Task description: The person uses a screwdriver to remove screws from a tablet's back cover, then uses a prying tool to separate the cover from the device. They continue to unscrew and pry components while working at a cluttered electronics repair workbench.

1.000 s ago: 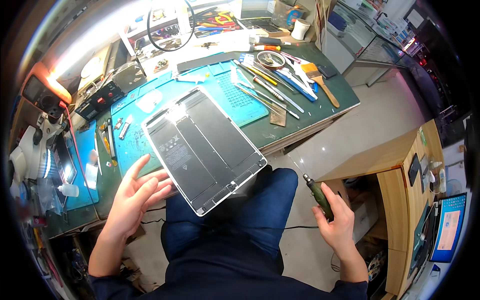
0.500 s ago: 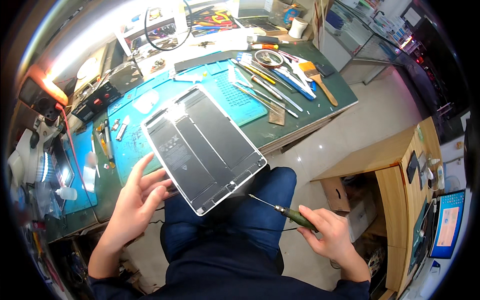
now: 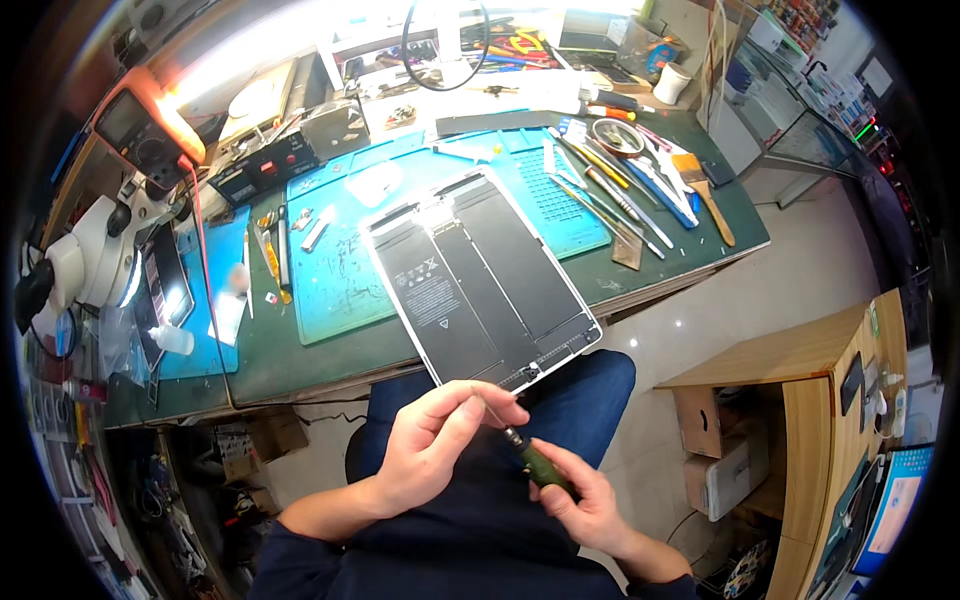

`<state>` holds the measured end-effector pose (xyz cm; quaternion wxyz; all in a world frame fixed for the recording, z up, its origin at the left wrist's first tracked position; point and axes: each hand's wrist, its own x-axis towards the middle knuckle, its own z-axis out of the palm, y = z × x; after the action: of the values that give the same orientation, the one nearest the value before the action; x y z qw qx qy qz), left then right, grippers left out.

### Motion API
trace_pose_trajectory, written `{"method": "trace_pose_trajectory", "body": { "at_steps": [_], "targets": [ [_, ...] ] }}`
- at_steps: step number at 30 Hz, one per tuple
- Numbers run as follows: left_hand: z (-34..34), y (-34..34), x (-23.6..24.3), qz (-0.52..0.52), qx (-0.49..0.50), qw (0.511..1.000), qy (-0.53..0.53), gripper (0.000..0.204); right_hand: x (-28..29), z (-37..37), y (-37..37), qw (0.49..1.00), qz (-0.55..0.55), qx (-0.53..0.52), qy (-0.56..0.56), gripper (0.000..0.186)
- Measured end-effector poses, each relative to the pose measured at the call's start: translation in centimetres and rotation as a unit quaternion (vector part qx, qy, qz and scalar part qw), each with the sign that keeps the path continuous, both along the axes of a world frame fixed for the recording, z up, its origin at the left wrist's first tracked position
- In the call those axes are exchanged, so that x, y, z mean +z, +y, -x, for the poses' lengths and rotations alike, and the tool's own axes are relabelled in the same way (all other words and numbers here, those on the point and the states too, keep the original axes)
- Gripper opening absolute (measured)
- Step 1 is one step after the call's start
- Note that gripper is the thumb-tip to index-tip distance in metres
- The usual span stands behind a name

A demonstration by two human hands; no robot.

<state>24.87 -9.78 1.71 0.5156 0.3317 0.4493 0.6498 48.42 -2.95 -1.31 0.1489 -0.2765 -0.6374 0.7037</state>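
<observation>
My right hand (image 3: 580, 500) grips the dark green handle of a screwdriver (image 3: 543, 466), its thin shaft pointing up and left. Around the shaft's tip end, the thumb and fingers of my left hand (image 3: 435, 440) are pinched together, and they hide the tip. Just beyond both hands lies an opened tablet (image 3: 490, 285) without its screen, black battery cells and a white rim showing. It rests at a slant on the blue work mat (image 3: 335, 290), its near corner reaching past the bench edge above my lap. My left fingers partly cover that corner.
Several brushes, tweezers and pens lie by a tape roll (image 3: 618, 138) at the far right. An orange multimeter (image 3: 150, 130) and a black power unit (image 3: 262, 168) stand at the left, near a white bottle (image 3: 172, 340). A wooden desk (image 3: 770, 350) stands to the right.
My left hand has left the tablet's side, moved right and closed around the screwdriver's shaft. My right hand has brought the screwdriver left and down. The view has shifted.
</observation>
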Motion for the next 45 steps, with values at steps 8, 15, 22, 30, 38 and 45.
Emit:
{"method": "trace_pose_trajectory", "body": {
  "at_steps": [8, 15, 22, 30, 38, 45],
  "targets": [
    [-1.9, -2.8, -2.0, -0.085, 0.14, 0.986, -0.005, 0.026, -1.3, 2.1, -3.5, 0.997, -0.022, 0.045, 0.053, 0.054],
    [-2.2, -3.0, -1.9, -0.151, 0.206, 0.967, -0.016, 0.026, -0.5, 3.2, -4.4, 0.991, -0.099, 0.037, 0.086, 0.053],
    [-1.8, -2.3, -0.4, -0.209, 0.24, 0.948, 0.006, 0.027, 0.6, 3.9, -4.8, 0.983, -0.138, 0.02, 0.118, 0.056],
    [-1.0, -2.5, -0.2, -0.156, 0.247, 0.956, -0.044, 0.028, 1.6, 4.3, -4.9, 0.98, -0.189, -0.005, 0.069, 0.056],
    [-0.4, -2.0, -0.7, -0.033, 0.164, 0.983, -0.075, 0.029, 0.7, 3.7, -5.1, 0.993, -0.115, -0.028, -0.009, 0.051],
    [-1.7, -2.7, -2.0, -0.017, 0.094, 0.993, -0.071, 0.028, 1.2, 5.0, -1.7, 0.997, -0.038, 0.067, 0.031, 0.043]
  ]
}}
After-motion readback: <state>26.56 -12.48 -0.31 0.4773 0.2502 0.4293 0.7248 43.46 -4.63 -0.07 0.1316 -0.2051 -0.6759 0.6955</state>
